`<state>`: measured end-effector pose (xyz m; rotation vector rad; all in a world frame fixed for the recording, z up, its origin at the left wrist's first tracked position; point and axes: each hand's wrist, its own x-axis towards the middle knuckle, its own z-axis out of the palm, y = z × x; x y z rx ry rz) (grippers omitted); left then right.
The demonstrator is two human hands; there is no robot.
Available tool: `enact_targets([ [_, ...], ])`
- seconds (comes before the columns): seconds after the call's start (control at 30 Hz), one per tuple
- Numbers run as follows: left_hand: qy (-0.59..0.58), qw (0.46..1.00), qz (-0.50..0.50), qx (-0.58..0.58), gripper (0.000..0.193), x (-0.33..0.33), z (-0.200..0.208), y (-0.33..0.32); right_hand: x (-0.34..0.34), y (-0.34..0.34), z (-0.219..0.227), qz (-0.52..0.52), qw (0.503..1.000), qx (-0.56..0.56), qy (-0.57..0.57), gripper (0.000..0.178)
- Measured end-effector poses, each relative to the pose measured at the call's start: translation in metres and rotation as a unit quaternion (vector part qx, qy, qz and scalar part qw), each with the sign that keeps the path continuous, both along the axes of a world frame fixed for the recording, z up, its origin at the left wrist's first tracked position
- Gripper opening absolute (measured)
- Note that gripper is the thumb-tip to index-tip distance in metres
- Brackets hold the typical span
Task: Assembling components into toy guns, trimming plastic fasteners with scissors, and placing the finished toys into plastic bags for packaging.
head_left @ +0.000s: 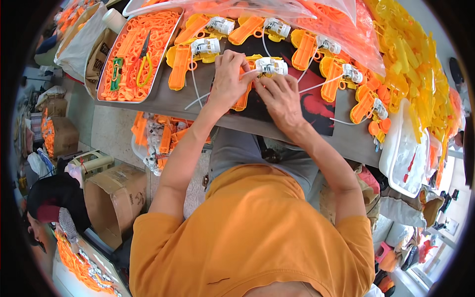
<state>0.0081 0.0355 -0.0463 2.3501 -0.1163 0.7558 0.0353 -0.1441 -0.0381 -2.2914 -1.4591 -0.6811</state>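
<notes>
At upper centre, our left hand and right hand pinch an orange plastic gun, white cylinder fitted, seemingly unfinished.

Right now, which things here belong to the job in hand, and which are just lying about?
Seemingly part of the job:
orange gun-shaped assembly at the left hand and right hand
similar assemblies around it
probably the small orange parts

Seemingly just lying about:
open cardboard box
white sack
</notes>
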Motion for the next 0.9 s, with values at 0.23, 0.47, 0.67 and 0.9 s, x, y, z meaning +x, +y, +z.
enact_targets([
  [0.23, 0.042, 0.999, -0.003, -0.022, 0.025, 0.003, -0.001, 0.007, -0.039, 0.025, -0.013, -0.127, 0.986, 0.091, 0.053, 0.027],
  [0.47, -0.010, 0.997, 0.026, 0.075, 0.035, -0.007, 0.004, 0.010, 0.007, 0.022, 0.020, -0.181, 0.950, 0.214, 0.139, 0.033],
  [0.67, -0.005, 0.999, -0.019, 0.045, 0.050, -0.019, 0.012, -0.001, 0.014, 0.020, -0.009, -0.115, 0.941, 0.174, 0.266, 0.042],
  [0.9, 0.054, 0.971, 0.049, 0.228, 0.059, -0.005, 0.002, -0.004, 0.014, 0.009, -0.004, -0.163, 0.939, 0.210, 0.219, 0.058],
])
